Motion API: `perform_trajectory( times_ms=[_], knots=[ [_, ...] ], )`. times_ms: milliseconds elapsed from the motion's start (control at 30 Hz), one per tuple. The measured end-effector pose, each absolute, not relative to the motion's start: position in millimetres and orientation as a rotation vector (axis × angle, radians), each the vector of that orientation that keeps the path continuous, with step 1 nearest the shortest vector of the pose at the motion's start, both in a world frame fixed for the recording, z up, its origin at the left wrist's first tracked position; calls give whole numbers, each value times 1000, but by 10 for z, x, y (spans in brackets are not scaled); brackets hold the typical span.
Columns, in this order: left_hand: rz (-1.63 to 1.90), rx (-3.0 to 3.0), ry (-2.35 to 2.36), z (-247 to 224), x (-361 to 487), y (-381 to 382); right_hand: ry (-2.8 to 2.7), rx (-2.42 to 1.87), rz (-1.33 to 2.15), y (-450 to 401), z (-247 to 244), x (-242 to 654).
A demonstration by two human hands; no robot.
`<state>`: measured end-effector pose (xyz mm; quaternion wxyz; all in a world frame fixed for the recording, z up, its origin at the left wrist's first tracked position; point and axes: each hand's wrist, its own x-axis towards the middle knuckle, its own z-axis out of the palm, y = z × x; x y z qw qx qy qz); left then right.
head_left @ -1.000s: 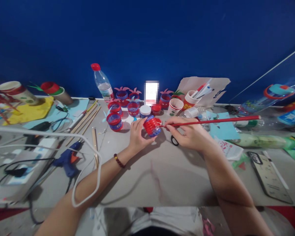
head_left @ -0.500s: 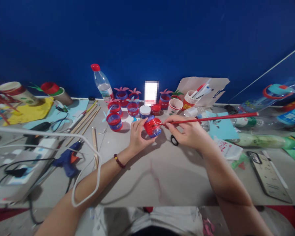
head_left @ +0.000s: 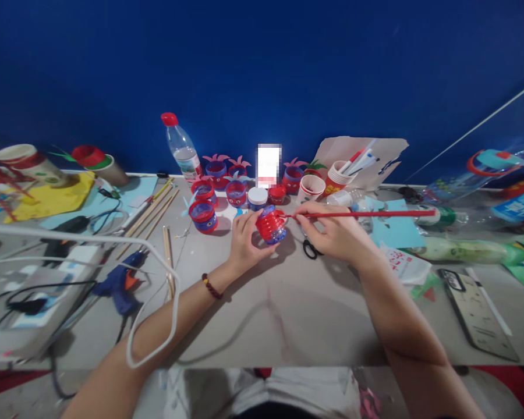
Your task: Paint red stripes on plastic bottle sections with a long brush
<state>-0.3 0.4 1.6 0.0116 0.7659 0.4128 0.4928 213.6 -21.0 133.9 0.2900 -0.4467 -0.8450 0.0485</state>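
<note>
My left hand point(head_left: 247, 242) grips a small clear plastic piece point(head_left: 271, 226) painted red, with blue along its edges, tilted above the table. A long red paintbrush point(head_left: 367, 213) is pinched in my right hand point(head_left: 325, 231), its tip at the right side of the painted piece. Just behind stand a white-lidded jar point(head_left: 257, 198) and a small pot of red paint point(head_left: 277, 193). Several red and blue painted cups point(head_left: 203, 216) with paper leaves stand to the left and behind.
Black scissors point(head_left: 310, 249) lie beside my right hand. At the left are a blue glue gun point(head_left: 122, 284), a power strip point(head_left: 65, 285) and a white cable point(head_left: 174, 291) arching over my left forearm. A phone point(head_left: 475, 314) lies at the right; a bottle point(head_left: 184, 152) stands behind.
The brush's far end has swung left and slightly down, so the brush lies nearly level. My right hand has shifted slightly. My left hand still holds the painted piece in about the same place.
</note>
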Motion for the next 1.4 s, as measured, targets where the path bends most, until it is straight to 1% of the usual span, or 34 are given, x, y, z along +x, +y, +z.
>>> perform_trajectory(
  times_ms=[233, 433, 667, 800, 1100, 1400],
  knots=[
    [1565, 2402, 1246, 33, -16, 10, -2299, -1119, 90, -291, 1335, 2020],
    [1478, 2399, 1294, 14, -20, 15, -2313, -1035, 206, -377, 1373, 1984],
    [1517, 2436, 1264, -5, -6, 25, -2298, -1000, 321, -385, 1369, 1953],
    [1462, 2434, 1296, -2, -6, 21, -2293, -1031, 290, -350, 1348, 1929],
    [1529, 2406, 1277, 3, -13, 10, -2235, -1047, 227, -325, 1460, 2027],
    [1558, 2393, 1247, 4, -9, 15, -2210, -1190, 115, -217, 1369, 2118]
  ],
)
